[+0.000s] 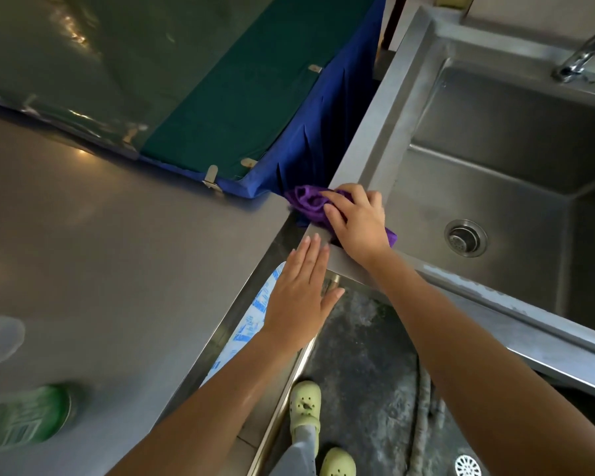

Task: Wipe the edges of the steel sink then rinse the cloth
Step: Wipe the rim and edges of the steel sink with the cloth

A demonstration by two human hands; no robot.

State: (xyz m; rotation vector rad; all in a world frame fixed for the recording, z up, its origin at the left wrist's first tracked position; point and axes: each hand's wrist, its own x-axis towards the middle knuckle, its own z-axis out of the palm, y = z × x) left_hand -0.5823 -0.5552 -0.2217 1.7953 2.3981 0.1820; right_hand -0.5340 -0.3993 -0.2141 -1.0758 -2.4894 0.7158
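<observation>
Purple cloth [306,202] sits bunched up on the near left corner of the steel sink [364,139], on its rim. The right hand [359,223] lies on top with bent fingers holding it down. The left hand [301,290] is flat, fingers straight and close together, tips on the rim just beside the cloth. A round drain [466,238] is in the sink bottom. 2 green shoes [305,405] stand on the floor below.
</observation>
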